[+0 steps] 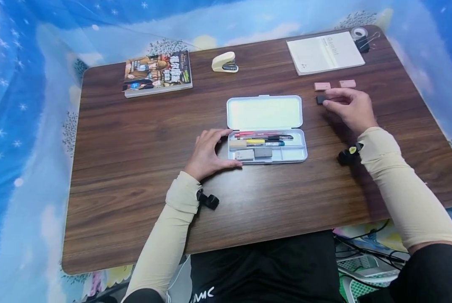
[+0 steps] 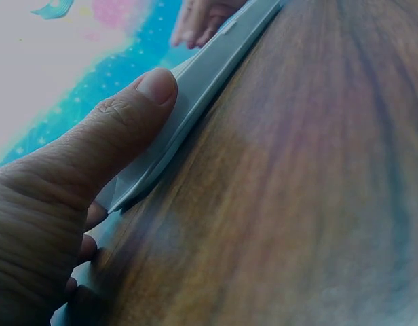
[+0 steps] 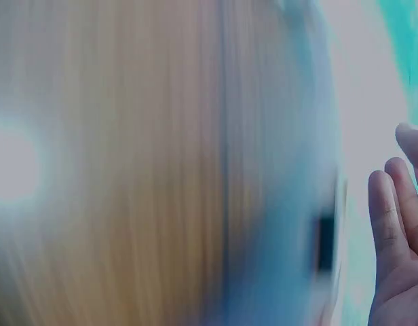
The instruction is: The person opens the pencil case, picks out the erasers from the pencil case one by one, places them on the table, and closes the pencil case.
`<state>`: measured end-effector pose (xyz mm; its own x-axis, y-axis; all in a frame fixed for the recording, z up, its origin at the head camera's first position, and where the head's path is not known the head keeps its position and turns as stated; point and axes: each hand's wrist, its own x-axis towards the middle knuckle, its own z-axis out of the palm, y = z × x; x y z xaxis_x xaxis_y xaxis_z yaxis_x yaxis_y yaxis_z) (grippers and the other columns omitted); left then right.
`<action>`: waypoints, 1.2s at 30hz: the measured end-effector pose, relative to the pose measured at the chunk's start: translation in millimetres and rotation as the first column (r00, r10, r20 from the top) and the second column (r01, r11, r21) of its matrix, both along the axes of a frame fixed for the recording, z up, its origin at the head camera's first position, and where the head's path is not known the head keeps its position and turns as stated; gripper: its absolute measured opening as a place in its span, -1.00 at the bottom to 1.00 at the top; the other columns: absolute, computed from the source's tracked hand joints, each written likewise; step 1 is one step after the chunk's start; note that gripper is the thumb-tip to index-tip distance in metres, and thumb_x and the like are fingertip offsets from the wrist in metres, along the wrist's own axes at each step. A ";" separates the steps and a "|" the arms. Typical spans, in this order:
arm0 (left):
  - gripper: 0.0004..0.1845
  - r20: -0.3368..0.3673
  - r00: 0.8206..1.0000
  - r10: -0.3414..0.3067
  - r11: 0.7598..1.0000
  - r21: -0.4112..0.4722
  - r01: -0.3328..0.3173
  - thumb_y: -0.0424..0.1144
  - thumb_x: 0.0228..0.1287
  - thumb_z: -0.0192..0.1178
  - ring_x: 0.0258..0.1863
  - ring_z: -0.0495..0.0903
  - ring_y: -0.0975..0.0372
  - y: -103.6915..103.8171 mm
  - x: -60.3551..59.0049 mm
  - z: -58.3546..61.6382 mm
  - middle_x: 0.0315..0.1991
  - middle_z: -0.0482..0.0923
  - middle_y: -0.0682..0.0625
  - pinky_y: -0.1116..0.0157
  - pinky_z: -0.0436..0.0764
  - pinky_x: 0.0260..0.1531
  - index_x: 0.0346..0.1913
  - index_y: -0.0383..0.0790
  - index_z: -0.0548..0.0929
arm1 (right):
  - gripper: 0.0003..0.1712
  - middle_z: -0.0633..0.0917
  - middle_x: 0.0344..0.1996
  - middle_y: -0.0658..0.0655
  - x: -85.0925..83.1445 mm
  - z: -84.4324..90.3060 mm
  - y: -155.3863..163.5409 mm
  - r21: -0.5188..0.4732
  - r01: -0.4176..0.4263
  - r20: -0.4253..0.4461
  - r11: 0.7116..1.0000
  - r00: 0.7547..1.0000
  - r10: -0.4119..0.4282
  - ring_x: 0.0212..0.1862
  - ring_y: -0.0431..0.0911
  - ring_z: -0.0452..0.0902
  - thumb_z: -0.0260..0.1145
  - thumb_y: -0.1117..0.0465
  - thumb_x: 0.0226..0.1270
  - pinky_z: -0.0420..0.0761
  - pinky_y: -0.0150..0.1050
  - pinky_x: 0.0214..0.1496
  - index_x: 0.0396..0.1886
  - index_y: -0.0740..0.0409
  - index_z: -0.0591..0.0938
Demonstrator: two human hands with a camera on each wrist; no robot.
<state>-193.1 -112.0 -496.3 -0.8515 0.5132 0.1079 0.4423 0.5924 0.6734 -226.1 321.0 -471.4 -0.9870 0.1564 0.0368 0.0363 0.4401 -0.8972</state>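
A dark wood-grain table [image 1: 135, 168] stands against blue starry fabric. From the head view, the open pale-grey plastic pencil case [image 1: 265, 128] already holds pens and erasers; two pink erasers [image 1: 322, 86] still lie outside. The right hand [image 1: 349, 107] pinches a small black eraser [image 1: 320, 99] on the table right of the case. The left hand [image 1: 207, 153] braces the case's left end, fingers spread.

Left wrist view: the thumb [image 2: 127, 122] presses the case edge.

Right wrist view: blurred; grip unclear.

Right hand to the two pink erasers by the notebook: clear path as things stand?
Probably yes. The right hand is pinching a small dark eraser just below the pink erasers, with only bare table between. Its fingers are occupied, though, so it would likely have to drop that one first.
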 end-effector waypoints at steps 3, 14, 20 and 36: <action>0.10 -0.011 1.000 0.005 1.000 0.000 -0.005 0.14 -0.16 0.75 0.25 0.41 -0.02 -0.5 -0.6 0.0 0.33 0.54 -0.14 -0.05 0.32 0.25 0.48 -0.17 0.50 | -0.67 0.83 -0.17 -0.09 8.5 6.3 -39.9 -0.009 -0.120 -0.028 0.993 0.992 0.120 -0.20 -0.37 0.66 0.53 0.34 0.34 0.55 -0.51 -0.09 0.07 0.35 0.77; 0.08 0.004 1.000 0.004 1.000 0.010 -0.004 0.15 -0.14 0.74 0.26 0.41 0.00 0.5 0.9 -0.3 0.33 0.53 -0.12 -0.02 0.30 0.27 0.48 -0.16 0.50 | -0.70 0.83 -0.09 0.12 32.8 15.0 -164.2 0.151 -0.562 0.016 0.813 0.824 0.566 -0.12 -0.10 0.76 0.56 0.28 0.33 0.69 -0.25 -0.01 0.05 0.17 0.82; 0.07 -0.022 1.000 -0.008 0.999 0.032 0.009 0.13 -0.16 0.75 0.25 0.42 0.00 1.6 0.3 0.0 0.31 0.55 -0.12 -0.03 0.31 0.24 0.46 -0.17 0.52 | -0.66 0.82 -0.08 0.14 32.8 10.4 -182.7 0.241 -0.608 0.046 0.757 0.786 0.617 -0.12 -0.04 0.78 0.58 0.31 0.29 0.71 -0.10 0.01 0.06 0.18 0.81; 0.07 -0.008 1.000 -0.007 1.000 0.023 0.007 0.14 -0.15 0.74 0.24 0.42 0.00 1.9 0.5 2.0 0.30 0.55 -0.13 -0.02 0.30 0.25 0.46 -0.18 0.52 | -0.73 0.83 -0.04 0.09 30.7 5.5 -174.7 0.229 -0.579 -0.057 0.782 0.794 0.605 -0.08 -0.10 0.78 0.48 0.31 0.41 0.70 -0.20 0.02 0.07 0.15 0.82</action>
